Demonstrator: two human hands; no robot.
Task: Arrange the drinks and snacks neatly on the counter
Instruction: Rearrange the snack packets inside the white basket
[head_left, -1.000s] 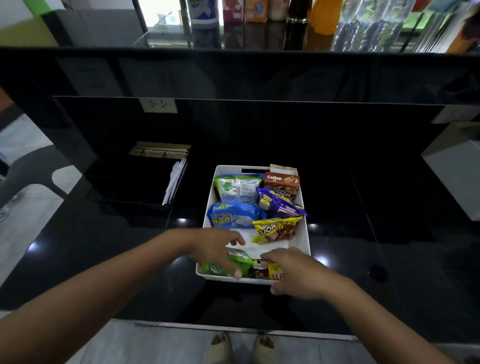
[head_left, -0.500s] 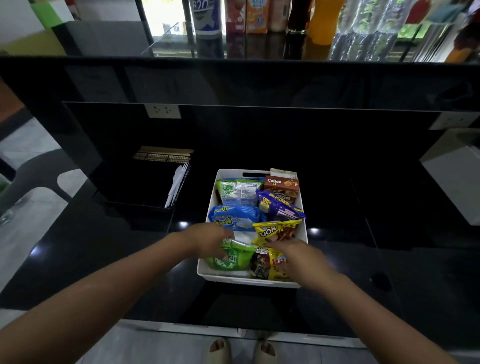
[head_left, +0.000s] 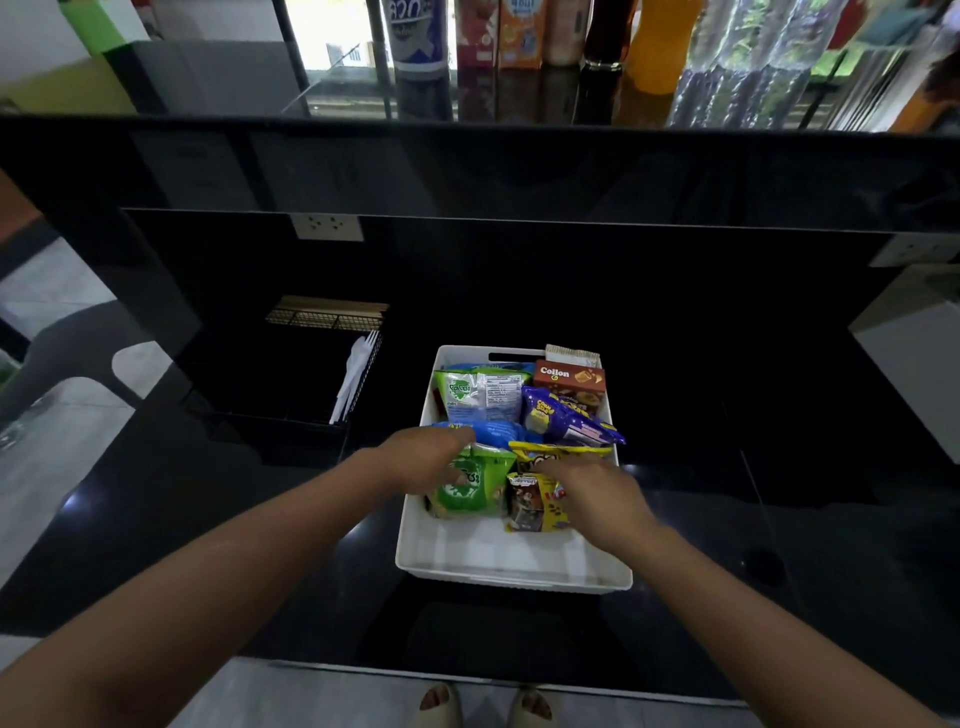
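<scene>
Left hand: fingers curled over the top edge of the green snack bag, thumb on its front. I read that as a grip. Right hand lies against the brown-and-yellow packet; I cannot tell whether it grips. Both packets stand side by side in the white bin. Farther in: blue bag, yellow bag, purple bag, Collon box. Bin sits on the black worktop; wire basket to its left; drinks on the far ledge.

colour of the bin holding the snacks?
White; the bin shows best in the head view.
</scene>
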